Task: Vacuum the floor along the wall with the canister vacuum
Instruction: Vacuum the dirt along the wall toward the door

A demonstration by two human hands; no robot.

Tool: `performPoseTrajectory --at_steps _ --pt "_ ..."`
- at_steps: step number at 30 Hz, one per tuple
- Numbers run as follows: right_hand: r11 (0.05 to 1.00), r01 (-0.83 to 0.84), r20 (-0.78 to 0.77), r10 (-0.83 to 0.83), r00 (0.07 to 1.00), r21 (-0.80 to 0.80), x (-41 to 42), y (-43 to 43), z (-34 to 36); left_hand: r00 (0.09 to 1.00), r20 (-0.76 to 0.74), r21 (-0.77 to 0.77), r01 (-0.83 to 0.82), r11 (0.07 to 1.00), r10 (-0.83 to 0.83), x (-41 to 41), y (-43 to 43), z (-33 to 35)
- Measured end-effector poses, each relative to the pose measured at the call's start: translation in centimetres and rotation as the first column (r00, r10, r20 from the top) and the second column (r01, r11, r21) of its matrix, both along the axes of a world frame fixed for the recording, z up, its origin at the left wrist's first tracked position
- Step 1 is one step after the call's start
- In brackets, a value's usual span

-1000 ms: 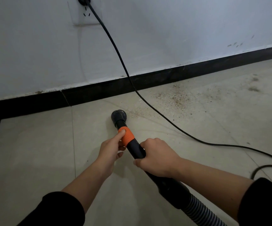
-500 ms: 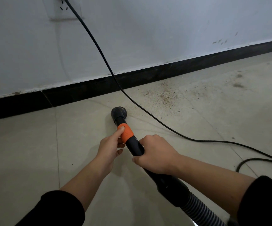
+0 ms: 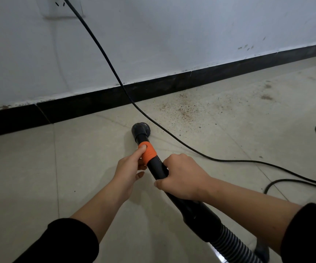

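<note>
Your floor (image 3: 30, 177) is laid in pale beige tiles, and one thin joint line (image 3: 55, 168) runs away from you on the left. It ends at a black skirting board (image 3: 96, 103). A black power cord (image 3: 229, 160) lands near that board, passes just right of the round brush head (image 3: 141, 129) of your vacuum wand (image 3: 154, 164), then trails off to the right edge, where more of it loops back. The brush head seems to sit flat on the tile, though its underside is hidden. Brown crumbs (image 3: 183, 111) lie scattered right of the cord, near the skirting board. Two darker smudges (image 3: 266, 96) mark the tile farther right.
</note>
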State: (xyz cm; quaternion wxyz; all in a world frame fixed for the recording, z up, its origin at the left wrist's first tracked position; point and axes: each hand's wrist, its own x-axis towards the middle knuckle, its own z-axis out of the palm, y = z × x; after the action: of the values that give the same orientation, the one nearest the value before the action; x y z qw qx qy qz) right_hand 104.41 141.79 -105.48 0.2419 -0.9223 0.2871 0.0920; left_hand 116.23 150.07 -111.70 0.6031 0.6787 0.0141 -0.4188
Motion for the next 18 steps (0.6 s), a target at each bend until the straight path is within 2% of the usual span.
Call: performPoseTrajectory --at_steps 5,18 --pt "1.000 -0.003 -0.004 0.003 1.000 0.013 -0.1 0.1 0.1 1.000 -0.003 0.002 -0.002 1.000 0.002 -0.1 0.2 0.0" --pt "0.990 -0.128 -0.005 0.129 0.992 0.066 2.6 2.0 -0.5 0.976 0.076 0.016 -0.208 0.978 0.206 1.4 2.9 0.4"
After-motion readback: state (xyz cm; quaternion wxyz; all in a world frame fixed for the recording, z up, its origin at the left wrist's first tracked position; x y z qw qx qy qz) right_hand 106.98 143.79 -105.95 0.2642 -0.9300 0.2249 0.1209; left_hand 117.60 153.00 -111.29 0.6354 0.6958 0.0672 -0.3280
